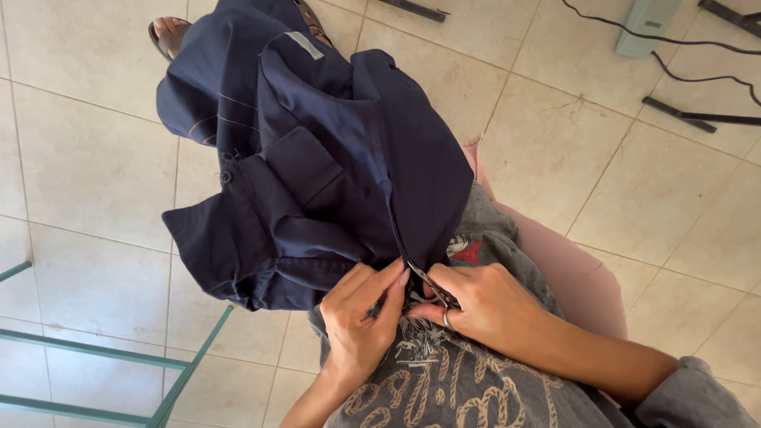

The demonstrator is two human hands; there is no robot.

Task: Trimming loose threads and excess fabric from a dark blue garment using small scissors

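A big dark blue garment (317, 166) lies across the person's lap and hangs down over the legs. It is bunched up and folded, so its whole shape is hard to tell. A pocket flap and a button show on it, and a small pale label sits near the top.

The left hand (361, 313) pinches the lower edge of the blue cloth. Its fingers are closed on the fabric, with the fingertips pressed right at the seam.

The right hand (483, 305) is just beside it, touching the same edge. It holds a small metal tool (432, 285), thin and pointed, maybe little scissors or snips. Most of the tool is hidden inside the fingers and the cloth, so I cannot tell for sure what kind it is. A ring shows on one finger.

Under the hands is a grey shirt (444, 380) with a pale rope picture on it. Part of that picture is covered by the hands and the blue cloth.

A foot in a sandal (168, 33) peeks out at the top, half hidden by the garment. The floor (95, 174) is pale tile. A green metal frame (119, 357) is cut off at the bottom left. Black cables (697, 75) and a pale box are cut off at the top right.
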